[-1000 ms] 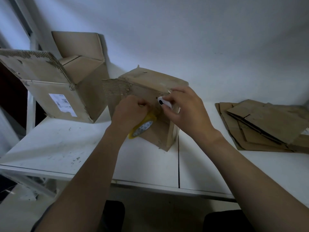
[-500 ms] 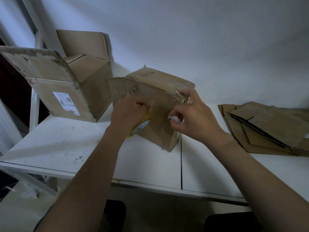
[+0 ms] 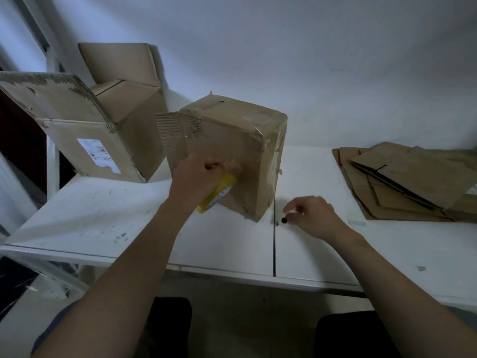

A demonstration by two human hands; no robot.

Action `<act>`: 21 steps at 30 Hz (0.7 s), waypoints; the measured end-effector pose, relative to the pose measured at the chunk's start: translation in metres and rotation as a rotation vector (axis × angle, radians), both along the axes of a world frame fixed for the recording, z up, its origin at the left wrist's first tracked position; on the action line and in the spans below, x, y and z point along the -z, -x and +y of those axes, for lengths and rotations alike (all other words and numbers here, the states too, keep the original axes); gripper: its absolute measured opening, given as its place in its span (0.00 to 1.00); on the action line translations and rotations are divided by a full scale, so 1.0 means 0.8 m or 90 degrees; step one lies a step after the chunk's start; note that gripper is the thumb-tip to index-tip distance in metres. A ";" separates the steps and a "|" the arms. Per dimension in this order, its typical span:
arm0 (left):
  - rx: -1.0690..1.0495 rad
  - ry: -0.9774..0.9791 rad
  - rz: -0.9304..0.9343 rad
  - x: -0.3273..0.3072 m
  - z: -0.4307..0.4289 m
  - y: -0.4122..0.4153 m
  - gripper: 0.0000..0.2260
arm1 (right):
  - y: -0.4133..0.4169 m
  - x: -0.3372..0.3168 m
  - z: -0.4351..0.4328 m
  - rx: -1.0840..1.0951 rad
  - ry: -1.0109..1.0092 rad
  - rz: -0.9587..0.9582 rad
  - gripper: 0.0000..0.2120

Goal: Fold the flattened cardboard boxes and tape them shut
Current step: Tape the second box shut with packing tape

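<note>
Here, left fingers grip tape roll against box.

A white table spans the view, made of two tops that meet at a thin dark seam running from front to back. Dark scuff marks speckle its left part, and a small grey speck sits near the front right edge. A small pale patterned scrap lies on the right top. Behind the table stands a plain white wall. At the left, a white upright post stands by the table's far corner. A dull grey floor shows below the front edge.
</note>
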State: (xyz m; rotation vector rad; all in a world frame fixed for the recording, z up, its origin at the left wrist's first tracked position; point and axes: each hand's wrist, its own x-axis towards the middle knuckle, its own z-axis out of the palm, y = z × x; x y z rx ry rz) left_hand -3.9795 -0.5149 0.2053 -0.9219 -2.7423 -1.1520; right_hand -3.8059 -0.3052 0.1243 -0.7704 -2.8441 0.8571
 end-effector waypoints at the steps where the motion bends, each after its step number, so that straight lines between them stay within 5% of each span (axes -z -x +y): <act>1: -0.001 -0.007 0.002 -0.002 0.001 -0.002 0.12 | -0.001 0.005 0.000 0.009 0.001 -0.065 0.09; 6: -0.024 -0.034 0.016 -0.011 0.005 -0.007 0.12 | -0.005 0.031 0.003 0.051 0.015 -0.137 0.08; 13: -0.023 -0.017 0.020 -0.013 -0.001 -0.004 0.13 | -0.009 0.040 0.007 0.043 -0.159 -0.075 0.15; 19: -0.048 -0.038 0.003 -0.020 -0.008 0.001 0.13 | 0.017 -0.035 -0.021 0.071 -0.148 0.388 0.21; 21: -0.053 -0.062 -0.010 -0.022 -0.009 0.002 0.13 | 0.034 -0.074 -0.032 0.060 -0.156 0.459 0.21</act>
